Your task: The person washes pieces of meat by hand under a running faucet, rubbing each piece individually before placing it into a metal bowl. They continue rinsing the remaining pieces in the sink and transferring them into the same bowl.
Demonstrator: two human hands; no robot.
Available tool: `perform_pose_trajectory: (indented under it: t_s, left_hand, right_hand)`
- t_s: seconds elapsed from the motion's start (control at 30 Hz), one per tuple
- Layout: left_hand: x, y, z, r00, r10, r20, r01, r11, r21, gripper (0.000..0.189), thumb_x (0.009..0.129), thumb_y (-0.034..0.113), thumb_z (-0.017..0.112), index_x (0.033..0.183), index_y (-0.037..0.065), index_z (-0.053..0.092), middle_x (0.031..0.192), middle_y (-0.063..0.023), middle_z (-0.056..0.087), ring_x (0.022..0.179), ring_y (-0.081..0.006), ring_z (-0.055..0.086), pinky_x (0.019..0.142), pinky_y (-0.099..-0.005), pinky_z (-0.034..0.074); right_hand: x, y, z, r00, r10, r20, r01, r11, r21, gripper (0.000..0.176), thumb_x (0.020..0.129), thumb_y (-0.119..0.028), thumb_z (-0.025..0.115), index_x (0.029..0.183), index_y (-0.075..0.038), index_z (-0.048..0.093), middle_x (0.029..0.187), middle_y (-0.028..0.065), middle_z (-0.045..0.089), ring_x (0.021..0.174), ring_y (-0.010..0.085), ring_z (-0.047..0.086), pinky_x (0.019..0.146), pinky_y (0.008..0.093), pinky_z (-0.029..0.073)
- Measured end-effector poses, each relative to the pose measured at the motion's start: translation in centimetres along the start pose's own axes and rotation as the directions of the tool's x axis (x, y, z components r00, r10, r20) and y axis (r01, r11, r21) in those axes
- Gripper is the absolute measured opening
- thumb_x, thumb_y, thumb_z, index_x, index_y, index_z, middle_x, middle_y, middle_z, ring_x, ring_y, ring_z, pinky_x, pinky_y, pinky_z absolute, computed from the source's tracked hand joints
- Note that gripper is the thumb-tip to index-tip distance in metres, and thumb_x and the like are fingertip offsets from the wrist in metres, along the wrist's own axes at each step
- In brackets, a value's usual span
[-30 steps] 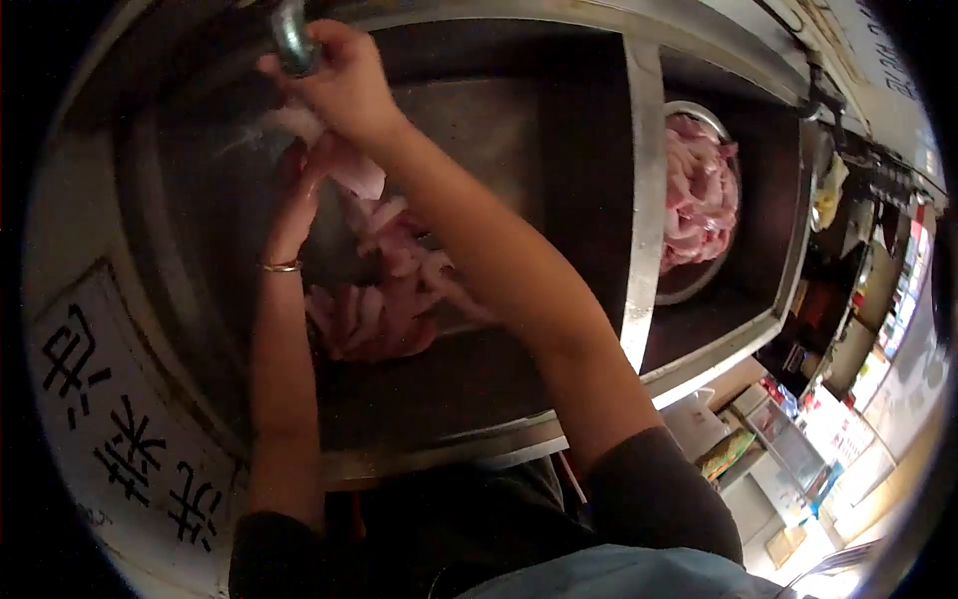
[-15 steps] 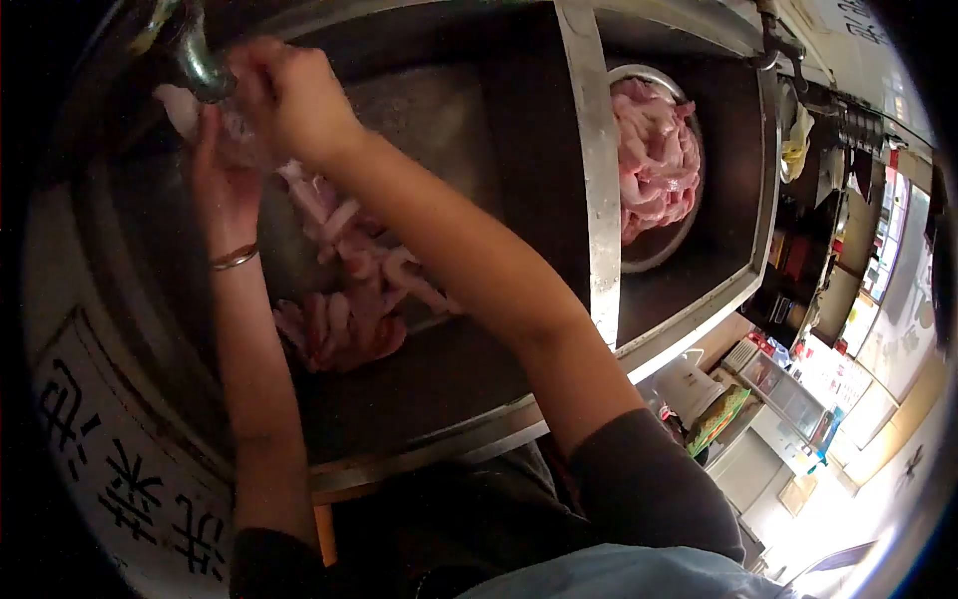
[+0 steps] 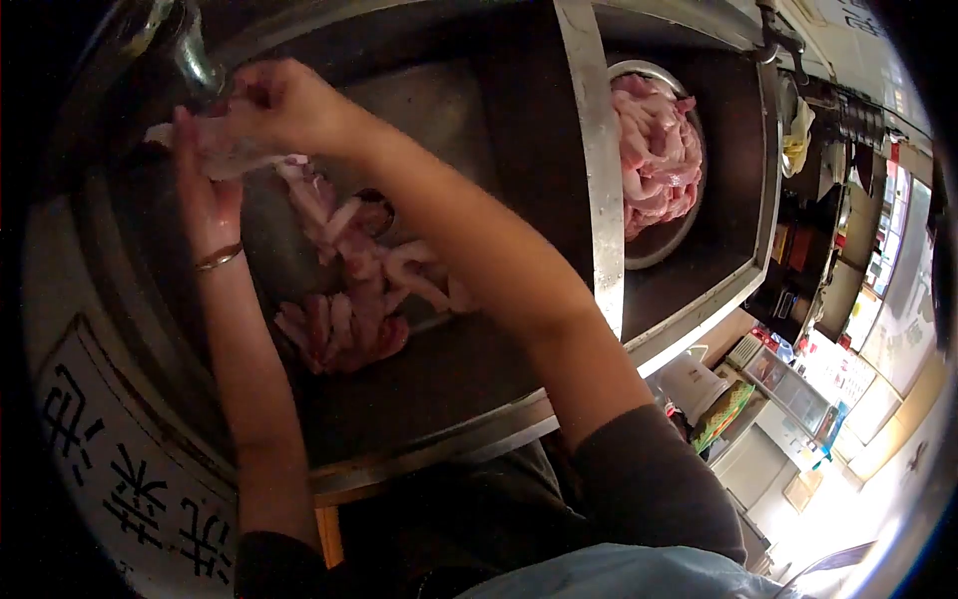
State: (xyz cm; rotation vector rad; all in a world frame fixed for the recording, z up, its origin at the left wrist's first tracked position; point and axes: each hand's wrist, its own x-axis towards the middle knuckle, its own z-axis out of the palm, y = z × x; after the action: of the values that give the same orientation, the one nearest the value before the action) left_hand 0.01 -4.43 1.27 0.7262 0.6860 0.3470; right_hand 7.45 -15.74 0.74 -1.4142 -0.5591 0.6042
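Observation:
Under the metal tap [image 3: 200, 65] in the left basin, both my hands are on a pale, wet piece of raw meat [image 3: 228, 155]. My left hand [image 3: 208, 195], with a bracelet at the wrist, holds it from below and the left. My right hand [image 3: 289, 108] is closed at its upper right side, fingers curled in a pinch; the fingertips are partly hidden. Below them, several pink strips of raw meat [image 3: 349, 262] lie heaped on the basin floor, partly behind my right forearm.
A metal divider [image 3: 599, 180] separates the two basins. In the right basin stands a round metal bowl [image 3: 693, 215] piled with raw meat [image 3: 659, 150]. Another tap [image 3: 783, 42] is above it. The sink's front rim [image 3: 439, 439] runs close to my body.
My left hand has shifted slightly left, and the held meat has turned and stretched more sideways. My right hand has moved slightly down, still close to the tap.

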Motion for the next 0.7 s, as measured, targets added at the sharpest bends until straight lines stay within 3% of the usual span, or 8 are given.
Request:
perform_pose_trajectory:
  t_s: [0.13, 0.2, 0.3, 0.37, 0.47, 0.53, 0.6, 0.7]
  left_hand:
    - [0.8, 0.1, -0.8, 0.998, 0.055, 0.020, -0.057, 0.987, 0.149, 0.027, 0.080, 0.024, 0.059, 0.100, 0.008, 0.051, 0.100, -0.0049, 0.054, 0.096, -0.0149, 0.050, 0.082, -0.0329, 0.041]
    - [1.4, -0.1, -1.5, 0.992, 0.107, 0.072, -0.121, 0.965, 0.234, 0.027, 0.078, 0.022, 0.062, 0.099, 0.008, 0.051, 0.098, -0.0040, 0.054, 0.093, -0.0143, 0.050, 0.079, -0.0318, 0.042]
    - [2.7, -0.7, -4.8, 0.981, 0.089, 0.172, -0.128, 0.964, 0.234, 0.031, 0.078, 0.020, 0.062, 0.104, 0.008, 0.050, 0.101, -0.0028, 0.053, 0.094, -0.0140, 0.050, 0.079, -0.0317, 0.042]
    - [2.7, -1.9, -6.5, 0.969, 0.046, 0.243, -0.097, 0.975, 0.202, 0.035, 0.078, 0.019, 0.062, 0.108, 0.008, 0.048, 0.104, -0.0021, 0.052, 0.096, -0.0141, 0.049, 0.081, -0.0322, 0.041]
    - [1.8, -2.8, -6.5, 0.936, 0.021, 0.351, -0.201, 0.850, 0.486, 0.039, 0.079, 0.019, 0.060, 0.114, 0.008, 0.046, 0.109, -0.0009, 0.050, 0.100, -0.0142, 0.047, 0.086, -0.0338, 0.037]
    - [1.6, -2.6, -6.8, 0.936, -0.128, 0.328, 0.015, 0.946, 0.325, 0.036, 0.080, 0.018, 0.058, 0.113, 0.008, 0.048, 0.110, -0.0013, 0.051, 0.103, -0.0150, 0.046, 0.090, -0.0345, 0.033]
    - [1.1, -2.6, -6.1, 0.924, -0.085, 0.373, -0.006, 0.972, 0.235, 0.034, 0.079, 0.017, 0.058, 0.111, 0.008, 0.050, 0.109, -0.0017, 0.052, 0.103, -0.0157, 0.047, 0.090, -0.0346, 0.033]
    - [2.0, -2.7, -7.1, 0.928, 0.030, 0.371, 0.003, 0.996, -0.089, 0.029, 0.079, 0.015, 0.057, 0.107, 0.009, 0.052, 0.107, -0.0034, 0.054, 0.102, -0.0167, 0.048, 0.087, -0.0339, 0.036]
  right_hand:
    - [-1.4, -0.3, -2.6, 0.983, -0.024, 0.182, 0.088, 0.932, -0.353, 0.019, 0.074, -0.016, 0.063, 0.083, -0.001, 0.060, 0.073, 0.0090, 0.062, 0.067, 0.0107, 0.055, 0.063, 0.0280, 0.046]
    - [-1.0, -0.4, -3.2, 0.981, 0.123, 0.153, -0.113, 0.991, -0.069, 0.016, 0.075, -0.013, 0.061, 0.084, 0.000, 0.059, 0.075, 0.0020, 0.058, 0.068, 0.0079, 0.052, 0.060, 0.0250, 0.043]
    - [-0.6, -1.3, -2.1, 0.999, -0.038, 0.021, 0.032, 0.971, 0.236, 0.015, 0.075, -0.011, 0.059, 0.086, 0.000, 0.059, 0.075, 0.0029, 0.059, 0.071, 0.0099, 0.055, 0.064, 0.0253, 0.044]
    - [0.3, -1.3, -0.9, 0.997, -0.077, -0.028, 0.081, 0.959, 0.272, 0.014, 0.075, -0.010, 0.058, 0.087, -0.001, 0.059, 0.075, 0.0026, 0.060, 0.070, 0.0109, 0.056, 0.065, 0.0259, 0.045]
    - [1.8, 0.5, 1.5, 0.998, -0.066, -0.023, 0.070, 0.937, 0.344, 0.016, 0.073, -0.010, 0.059, 0.086, 0.000, 0.059, 0.070, 0.0079, 0.062, 0.064, 0.0165, 0.058, 0.063, 0.0293, 0.047]
    - [1.4, -0.9, 1.2, 0.989, -0.146, -0.007, 0.138, 0.949, -0.285, 0.020, 0.072, -0.014, 0.060, 0.084, 0.003, 0.058, 0.066, 0.0153, 0.059, 0.062, 0.0230, 0.059, 0.061, 0.0318, 0.047]
    - [1.5, -2.3, -0.2, 0.972, -0.127, 0.198, 0.231, 0.673, -0.702, 0.024, 0.072, -0.018, 0.061, 0.083, 0.003, 0.058, 0.063, 0.0195, 0.056, 0.061, 0.0278, 0.058, 0.059, 0.0332, 0.046]
    - [1.6, -0.4, -1.3, 0.990, -0.099, 0.099, 0.135, 0.474, -0.870, 0.024, 0.072, -0.028, 0.058, 0.081, -0.005, 0.061, 0.065, 0.0159, 0.060, 0.063, 0.0311, 0.060, 0.058, 0.0403, 0.050]
